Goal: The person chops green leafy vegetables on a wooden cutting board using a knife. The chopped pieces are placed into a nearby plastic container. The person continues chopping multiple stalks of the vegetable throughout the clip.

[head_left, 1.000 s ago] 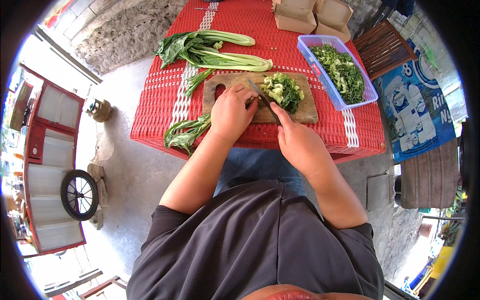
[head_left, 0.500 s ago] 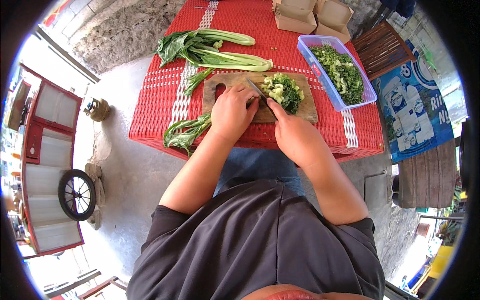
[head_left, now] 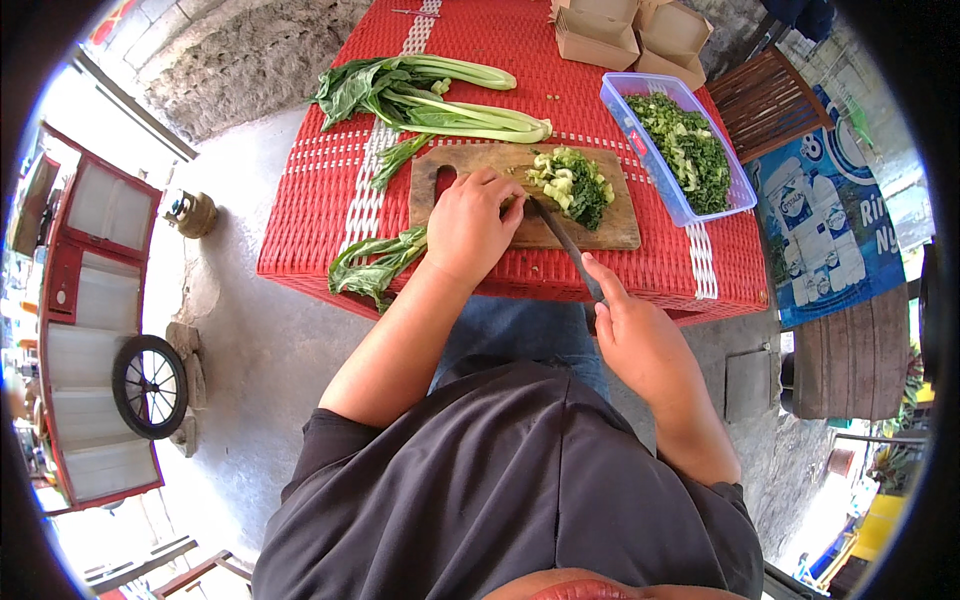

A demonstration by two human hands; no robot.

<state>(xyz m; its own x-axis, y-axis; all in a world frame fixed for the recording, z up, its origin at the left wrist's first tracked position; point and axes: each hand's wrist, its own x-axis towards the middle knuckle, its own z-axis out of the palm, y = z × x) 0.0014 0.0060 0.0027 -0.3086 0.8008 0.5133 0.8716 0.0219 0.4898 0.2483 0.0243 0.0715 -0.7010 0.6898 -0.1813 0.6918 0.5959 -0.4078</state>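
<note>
My left hand point(head_left: 474, 222) is closed on a bunch of leafy greens point(head_left: 375, 265) at the left part of the wooden cutting board point(head_left: 622, 228). The leaves trail out past the board's near left corner, and the held stalks are mostly hidden under my fingers. In my right hand point(head_left: 642, 335), off the board's near edge, is a knife point(head_left: 568, 240). Its blade slants across the board, with the tip close to my left fingertips. Right of the tip lies a heap of chopped greens point(head_left: 572, 187), pale stalk bits and dark leaf.
Whole leafy stalks point(head_left: 480, 118) lie beyond the board, with a small green sprig point(head_left: 400, 160) nearer. A clear plastic container point(head_left: 641, 158) of chopped greens stands to the right on the red woven table point(head_left: 310, 235). Open cardboard boxes point(head_left: 597, 42) sit at the far edge.
My right hand has drawn the knife back toward my body and to the right, so more of the blade shows. My left hand keeps its hold on the greens.
</note>
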